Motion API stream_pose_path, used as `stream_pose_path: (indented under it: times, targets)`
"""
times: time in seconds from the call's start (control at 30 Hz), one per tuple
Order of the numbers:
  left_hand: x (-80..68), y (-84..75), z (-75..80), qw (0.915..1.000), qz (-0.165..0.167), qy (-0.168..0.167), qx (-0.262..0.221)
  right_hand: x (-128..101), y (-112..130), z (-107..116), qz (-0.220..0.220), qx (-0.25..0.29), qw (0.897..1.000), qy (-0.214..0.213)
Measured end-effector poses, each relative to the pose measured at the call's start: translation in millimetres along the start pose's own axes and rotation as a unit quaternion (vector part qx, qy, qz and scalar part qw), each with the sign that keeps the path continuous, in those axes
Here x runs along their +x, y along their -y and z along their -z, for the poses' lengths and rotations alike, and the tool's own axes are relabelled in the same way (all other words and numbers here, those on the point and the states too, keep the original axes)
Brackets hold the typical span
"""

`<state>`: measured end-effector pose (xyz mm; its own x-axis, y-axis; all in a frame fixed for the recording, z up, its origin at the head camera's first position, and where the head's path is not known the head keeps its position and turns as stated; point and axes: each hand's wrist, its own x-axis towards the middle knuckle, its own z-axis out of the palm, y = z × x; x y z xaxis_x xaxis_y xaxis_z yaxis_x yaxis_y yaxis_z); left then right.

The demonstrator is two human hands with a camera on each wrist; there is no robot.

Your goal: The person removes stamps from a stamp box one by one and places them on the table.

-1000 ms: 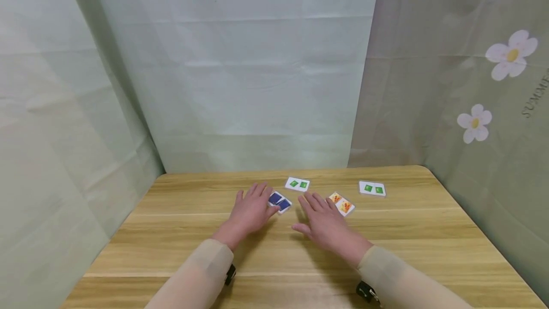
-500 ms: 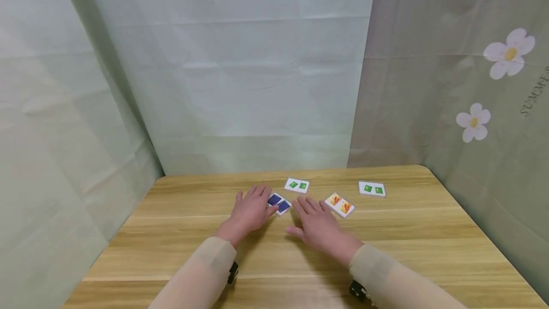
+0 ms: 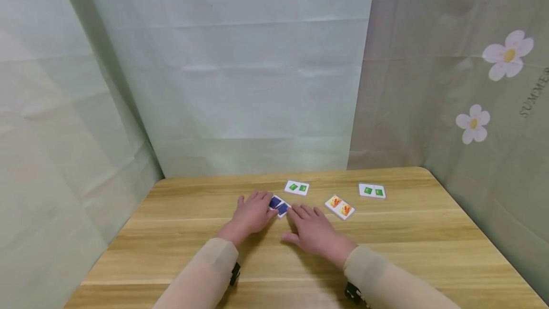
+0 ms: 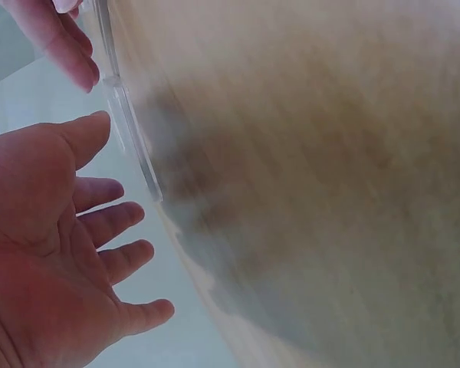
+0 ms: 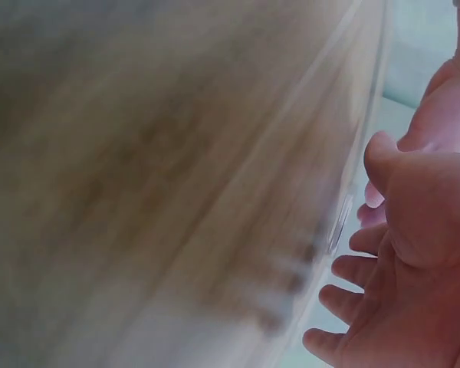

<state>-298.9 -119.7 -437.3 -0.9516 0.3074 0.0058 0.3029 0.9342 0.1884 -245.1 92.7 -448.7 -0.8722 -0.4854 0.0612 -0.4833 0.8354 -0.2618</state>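
A white-bordered card with two dark blue pictures [image 3: 280,207] lies on the wooden table between the hands. At its left side, the left hand [image 3: 250,214] has its fingers extended and its thumb near the card's lower edge. Fingertips of the right hand [image 3: 313,231] come right up to the card's right end, thumb spread away. Both palms show spread fingers from below, the left palm [image 4: 38,222] in the left wrist view and the right palm [image 5: 429,253] in the right wrist view. A clear card edge [image 4: 134,142] stands beyond the left thumb.
A card with two orange pictures [image 3: 340,207] lies right of the right hand. Behind are a card with two green pictures [image 3: 296,187] and a similar green card [image 3: 372,190] farther right. Pale curtains [image 3: 257,70] enclose the table [image 3: 429,252] at back and sides.
The right hand has moved left, away from the orange card, which now shows whole, to the blue card's right end. The left hand has stayed beside the blue card.
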Motion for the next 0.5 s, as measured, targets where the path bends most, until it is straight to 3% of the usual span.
stream_pose_path:
  times: [0.5]
  targets:
    - [-1.7, 0.4, -5.8, 0.9999, -0.003, -0.001, -0.013, 2.5, 2.7, -3.2, 0.002, -0.024, 1.000, 0.002]
